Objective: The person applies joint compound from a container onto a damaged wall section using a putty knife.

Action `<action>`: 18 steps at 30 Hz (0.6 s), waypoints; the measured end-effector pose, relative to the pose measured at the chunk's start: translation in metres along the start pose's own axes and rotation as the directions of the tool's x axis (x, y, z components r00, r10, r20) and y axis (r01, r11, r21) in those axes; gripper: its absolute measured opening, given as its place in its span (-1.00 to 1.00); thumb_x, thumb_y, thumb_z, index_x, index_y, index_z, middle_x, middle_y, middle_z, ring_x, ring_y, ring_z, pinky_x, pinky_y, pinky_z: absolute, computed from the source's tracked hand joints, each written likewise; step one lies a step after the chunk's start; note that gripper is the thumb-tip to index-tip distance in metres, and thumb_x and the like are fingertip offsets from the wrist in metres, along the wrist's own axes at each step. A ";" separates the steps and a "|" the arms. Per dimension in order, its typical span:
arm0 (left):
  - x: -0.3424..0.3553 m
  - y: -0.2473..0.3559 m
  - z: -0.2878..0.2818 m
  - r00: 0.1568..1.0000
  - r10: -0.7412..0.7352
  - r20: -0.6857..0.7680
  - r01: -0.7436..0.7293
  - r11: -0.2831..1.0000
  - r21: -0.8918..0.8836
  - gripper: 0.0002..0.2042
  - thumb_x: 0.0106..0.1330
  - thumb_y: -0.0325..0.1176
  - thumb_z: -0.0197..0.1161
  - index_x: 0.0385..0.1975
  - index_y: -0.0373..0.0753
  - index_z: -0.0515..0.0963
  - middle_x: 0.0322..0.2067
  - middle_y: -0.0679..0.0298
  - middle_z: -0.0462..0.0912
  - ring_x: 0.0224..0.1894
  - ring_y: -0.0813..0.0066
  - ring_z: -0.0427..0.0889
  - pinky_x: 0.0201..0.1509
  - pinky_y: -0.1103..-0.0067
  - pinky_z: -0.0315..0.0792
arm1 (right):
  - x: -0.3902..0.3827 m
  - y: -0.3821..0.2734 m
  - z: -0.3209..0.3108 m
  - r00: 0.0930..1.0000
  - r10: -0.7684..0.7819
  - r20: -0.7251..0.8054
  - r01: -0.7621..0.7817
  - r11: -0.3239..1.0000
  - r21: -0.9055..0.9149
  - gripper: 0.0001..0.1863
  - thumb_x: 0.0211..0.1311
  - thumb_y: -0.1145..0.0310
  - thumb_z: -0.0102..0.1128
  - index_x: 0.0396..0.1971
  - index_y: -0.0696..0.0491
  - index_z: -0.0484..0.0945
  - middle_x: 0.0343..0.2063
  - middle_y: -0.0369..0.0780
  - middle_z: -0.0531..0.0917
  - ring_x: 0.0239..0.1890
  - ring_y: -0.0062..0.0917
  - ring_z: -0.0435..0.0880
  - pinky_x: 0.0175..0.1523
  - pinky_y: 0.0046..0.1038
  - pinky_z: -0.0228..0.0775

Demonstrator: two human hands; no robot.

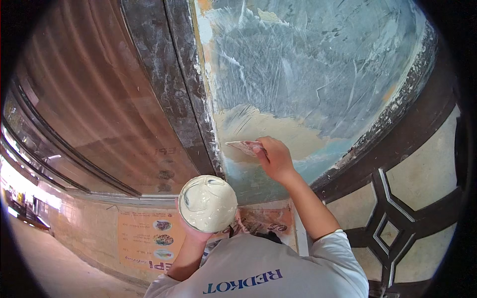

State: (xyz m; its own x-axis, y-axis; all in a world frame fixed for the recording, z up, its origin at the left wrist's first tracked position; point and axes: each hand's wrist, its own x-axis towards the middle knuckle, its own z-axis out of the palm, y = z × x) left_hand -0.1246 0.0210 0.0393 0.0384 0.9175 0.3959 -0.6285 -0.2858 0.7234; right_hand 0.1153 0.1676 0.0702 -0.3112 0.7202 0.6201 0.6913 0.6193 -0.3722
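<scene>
My left hand (195, 234) grips a round tub (182, 215) from below and the side, low in front of my chest. Pale cream putty (211, 207) fills it, its surface smeared and uneven. With my right hand (276, 158) I hold a putty knife (243, 146), its flat blade pointing left and against or very near the wall panel. Around the blade spreads a fresh beige patch of putty (290, 133). Above that, the wall panel (298, 64) is blue-grey with white scrape marks; a light blue-green strip (258, 181) lies below.
A dark frame post (174, 74) borders the panel on the left, beside brown glass (104, 99). To the right runs a dark curved frame (382, 139), then a door with dark lattice (392, 223). An orange printed sheet (136, 238) is low on the left.
</scene>
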 end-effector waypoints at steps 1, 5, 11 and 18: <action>0.001 -0.001 0.001 1.000 0.001 0.003 -0.001 1.000 -0.001 -0.31 0.40 0.26 -0.30 0.36 -0.07 0.23 0.35 0.13 0.27 0.35 0.03 0.30 0.38 0.01 0.20 | 0.005 0.001 0.003 0.997 -0.051 -0.061 0.047 0.997 -0.055 -0.76 0.41 0.25 0.05 -0.21 0.14 0.50 -0.32 -0.14 0.66 -0.33 -0.39 0.65 -0.21 -0.38 0.46; 0.001 -0.003 -0.004 0.988 -0.153 0.017 0.136 0.816 -0.562 -0.32 0.42 0.24 -0.35 0.38 -0.09 0.20 0.36 0.11 0.25 0.34 0.04 0.31 0.37 0.04 0.24 | 0.008 0.006 -0.012 0.789 0.450 -0.418 -0.229 0.847 0.480 -0.78 0.42 0.29 0.04 -0.14 0.12 0.53 -0.29 -0.14 0.67 -0.27 -0.43 0.67 -0.18 -0.42 0.47; -0.005 -0.011 -0.016 0.963 -0.241 -0.124 0.164 0.882 -0.441 -0.26 0.37 0.32 -0.30 0.40 -0.07 0.15 0.37 0.10 0.22 0.35 0.00 0.30 0.37 0.00 0.22 | 0.007 0.001 -0.013 0.984 0.081 -0.160 -0.057 0.987 0.152 -0.77 0.41 0.29 0.07 -0.13 0.15 0.52 -0.30 -0.15 0.67 -0.27 -0.45 0.66 -0.18 -0.44 0.47; -0.006 -0.011 -0.017 0.950 -0.300 -0.080 0.107 0.558 -0.823 -0.27 0.38 0.30 -0.30 0.40 -0.07 0.16 0.37 0.11 0.23 0.36 0.00 0.28 0.38 -0.01 0.21 | 0.020 -0.007 -0.025 0.858 0.370 -0.356 -0.211 0.887 0.412 -0.73 0.42 0.24 0.04 -0.15 0.13 0.53 -0.29 -0.14 0.68 -0.29 -0.41 0.67 -0.19 -0.38 0.49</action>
State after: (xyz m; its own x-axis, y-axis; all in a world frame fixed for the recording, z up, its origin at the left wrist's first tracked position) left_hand -0.1314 0.0229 0.0191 0.1632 0.9800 0.1138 -0.9859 0.1664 -0.0190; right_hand 0.1207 0.1703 0.1022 0.2208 0.7353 0.6407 0.4100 0.5261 -0.7451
